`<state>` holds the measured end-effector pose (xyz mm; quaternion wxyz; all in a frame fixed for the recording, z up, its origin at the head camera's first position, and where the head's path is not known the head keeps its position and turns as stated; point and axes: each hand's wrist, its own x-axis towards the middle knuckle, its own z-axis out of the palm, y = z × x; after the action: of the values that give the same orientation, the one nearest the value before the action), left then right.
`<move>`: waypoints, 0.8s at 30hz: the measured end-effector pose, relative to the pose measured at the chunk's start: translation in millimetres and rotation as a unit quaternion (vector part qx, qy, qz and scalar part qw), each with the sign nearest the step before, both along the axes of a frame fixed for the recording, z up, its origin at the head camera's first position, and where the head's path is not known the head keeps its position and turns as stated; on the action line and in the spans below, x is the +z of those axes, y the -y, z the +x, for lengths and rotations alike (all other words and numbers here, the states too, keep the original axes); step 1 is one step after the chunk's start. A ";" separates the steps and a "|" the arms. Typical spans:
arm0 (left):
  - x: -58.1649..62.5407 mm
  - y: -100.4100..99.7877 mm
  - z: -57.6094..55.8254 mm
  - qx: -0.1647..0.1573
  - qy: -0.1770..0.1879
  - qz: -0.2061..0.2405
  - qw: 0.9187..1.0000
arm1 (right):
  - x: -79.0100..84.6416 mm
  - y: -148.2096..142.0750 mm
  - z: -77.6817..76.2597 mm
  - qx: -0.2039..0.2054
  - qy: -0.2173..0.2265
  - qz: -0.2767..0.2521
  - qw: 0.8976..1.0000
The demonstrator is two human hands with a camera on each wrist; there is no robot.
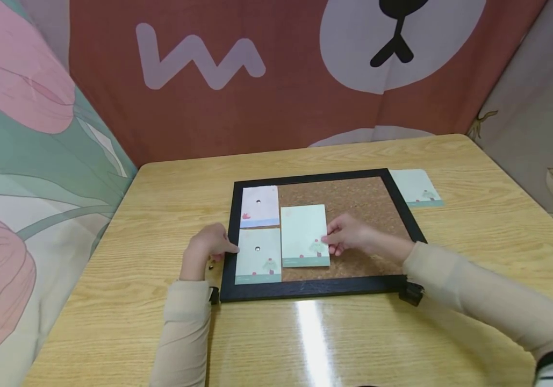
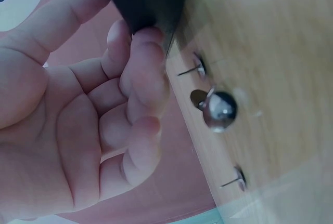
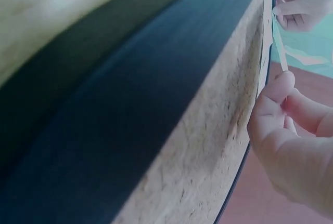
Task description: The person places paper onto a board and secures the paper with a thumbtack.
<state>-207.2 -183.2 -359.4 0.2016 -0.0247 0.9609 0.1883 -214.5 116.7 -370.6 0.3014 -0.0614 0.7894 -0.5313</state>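
My right hand [image 1: 349,234] pinches the right edge of a pale green sheet of notepaper [image 1: 303,228] between thumb and fingers. The sheet lies over the black-framed corkboard [image 1: 363,212]; in the right wrist view it shows edge-on. My left hand [image 1: 205,243] grips the left side of the frame, thumb on top and fingers curled at its outer edge, beside several silver thumbtacks [image 2: 221,110] on the table. To the left of the held sheet, a white-and-blue sheet [image 1: 260,215] and a second green sheet [image 1: 252,266] each bear one silver tack head.
Another green sheet [image 1: 413,184] lies on the wooden table [image 1: 179,185], right against the board's upper right corner. Bare cork spans the board's right half. Printed cloth [image 1: 276,118] hangs behind the table and along both sides.
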 end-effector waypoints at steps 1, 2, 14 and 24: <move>-0.2 -0.2 -0.2 0.000 0.000 0.000 1.000 | -0.7 0.9 0.9 0.002 0.005 0.001 1.000; -0.3 -0.2 -0.5 -0.001 0.001 -0.001 1.000 | -1.6 1.4 1.7 0.007 0.007 0.001 1.000; -2.2 1.3 -1.6 -0.002 0.003 0.001 1.000 | -5.5 1.5 7.0 0.042 -0.011 0.082 0.996; -1.5 1.5 -1.4 -0.002 0.001 0.003 1.000 | -1.7 8.1 10.1 0.088 -0.167 0.234 0.954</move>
<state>-208.7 -184.6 -360.9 0.2029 -0.0224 0.9601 0.1909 -204.4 108.6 -372.3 0.2171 -0.1464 0.9220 -0.2851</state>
